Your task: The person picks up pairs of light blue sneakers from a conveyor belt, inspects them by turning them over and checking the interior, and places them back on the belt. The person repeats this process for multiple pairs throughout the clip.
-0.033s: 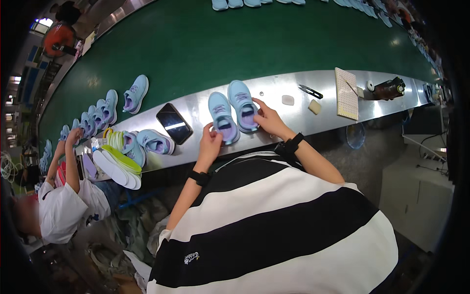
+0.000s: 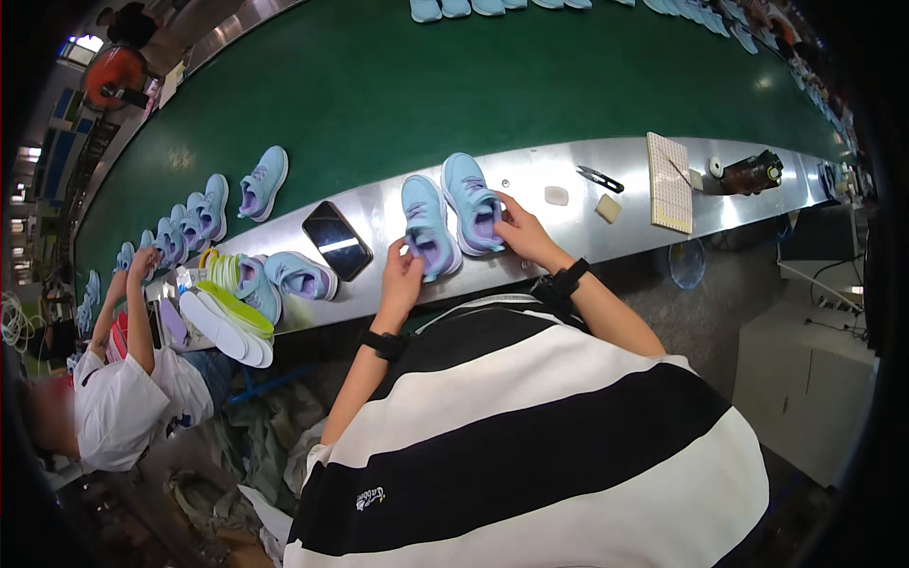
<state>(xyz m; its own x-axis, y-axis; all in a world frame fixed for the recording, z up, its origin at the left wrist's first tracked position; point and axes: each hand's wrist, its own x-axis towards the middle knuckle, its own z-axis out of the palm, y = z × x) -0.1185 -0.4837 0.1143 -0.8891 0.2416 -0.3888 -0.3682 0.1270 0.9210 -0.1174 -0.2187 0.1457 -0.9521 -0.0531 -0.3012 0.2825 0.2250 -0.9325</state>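
Side by side in front of me, two light-blue sneakers with lilac lining stand on the metal ledge, toes pointing away and heels toward me. My left hand (image 2: pixel 402 276) pinches the collar edge of the left sneaker (image 2: pixel 424 210), thumb and fingers at its opening. On the other side, my right hand (image 2: pixel 521 230) grips the collar of the right sneaker (image 2: pixel 464 185) with the fingers at its opening. A black phone (image 2: pixel 338 241) lies left of the pair. Farther left is another blue sneaker (image 2: pixel 301 275), lying by a stack of white and lime insoles (image 2: pixel 222 327).
Beyond the metal ledge (image 2: pixel 379 194) runs a green conveyor belt (image 2: pixel 426 95) with more blue sneakers (image 2: pixel 265 185). To my right lie thread snips (image 2: pixel 600 179), a tan block (image 2: pixel 608 208), a notepad (image 2: pixel 668 180) and a dark bottle (image 2: pixel 753 173). A co-worker (image 2: pixel 123 402) handles sneakers at left.
Both sneakers have shifted very slightly, and their openings look a little different under my fingers. My left hand has moved a touch to the left. The rest looks the same.
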